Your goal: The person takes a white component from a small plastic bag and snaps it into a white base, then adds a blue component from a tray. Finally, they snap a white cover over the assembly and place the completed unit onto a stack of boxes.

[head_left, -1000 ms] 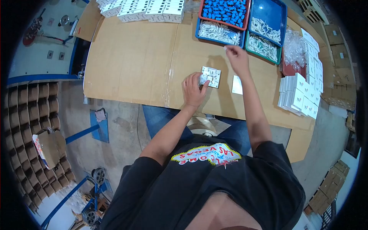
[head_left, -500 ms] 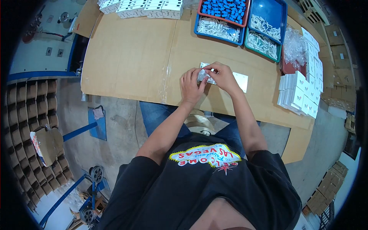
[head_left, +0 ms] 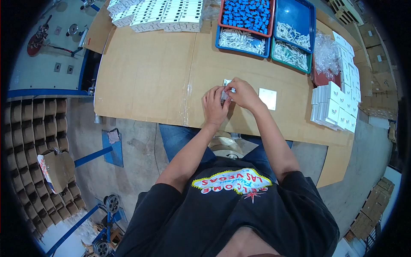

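In the head view, both hands meet over a small switch module (head_left: 227, 88) lying on the cardboard table (head_left: 145, 73), near its front edge. The left hand (head_left: 215, 106) pinches it from the left side and the right hand (head_left: 242, 93) covers it from the right, fingers closed on it, so only its top corner shows. The work on this piece looks in the middle: a white plate (head_left: 268, 98) lies apart just to the right, not joined yet, and the trays (head_left: 265, 25) of parts stand well behind
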`<act>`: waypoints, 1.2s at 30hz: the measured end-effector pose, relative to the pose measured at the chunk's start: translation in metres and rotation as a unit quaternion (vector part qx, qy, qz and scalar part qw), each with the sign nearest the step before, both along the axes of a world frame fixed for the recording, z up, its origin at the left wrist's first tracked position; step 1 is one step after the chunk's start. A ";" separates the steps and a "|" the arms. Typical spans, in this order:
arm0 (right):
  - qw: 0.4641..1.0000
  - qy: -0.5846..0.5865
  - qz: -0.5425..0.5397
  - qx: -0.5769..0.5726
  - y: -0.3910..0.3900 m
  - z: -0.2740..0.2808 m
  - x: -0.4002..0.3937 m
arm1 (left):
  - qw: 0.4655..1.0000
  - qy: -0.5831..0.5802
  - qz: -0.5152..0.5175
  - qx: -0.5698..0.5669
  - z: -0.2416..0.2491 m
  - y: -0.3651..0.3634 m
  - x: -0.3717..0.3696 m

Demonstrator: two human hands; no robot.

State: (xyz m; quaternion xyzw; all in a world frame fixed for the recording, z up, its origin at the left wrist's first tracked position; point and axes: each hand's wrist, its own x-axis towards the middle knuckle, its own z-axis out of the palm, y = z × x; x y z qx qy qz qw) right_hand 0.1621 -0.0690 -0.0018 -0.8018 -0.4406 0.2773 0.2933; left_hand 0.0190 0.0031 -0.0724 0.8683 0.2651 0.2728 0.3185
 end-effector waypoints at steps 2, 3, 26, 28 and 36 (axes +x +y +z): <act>0.999 -0.030 0.003 0.014 -0.003 -0.003 -0.004 | 1.000 0.007 -0.002 -0.002 -0.001 -0.001 -0.002; 1.000 -0.027 0.003 0.007 -0.002 0.001 -0.005 | 1.000 -0.001 -0.002 -0.005 -0.001 -0.001 -0.001; 0.999 -0.022 0.010 0.048 -0.006 -0.020 -0.022 | 1.000 -0.003 -0.009 -0.005 -0.010 -0.001 -0.002; 0.997 -0.035 0.012 0.071 -0.006 -0.022 -0.022 | 1.000 -0.008 -0.003 0.009 -0.012 -0.001 -0.001; 0.999 -0.013 0.008 0.041 -0.003 -0.033 -0.022 | 1.000 -0.014 -0.017 0.005 -0.012 -0.002 -0.003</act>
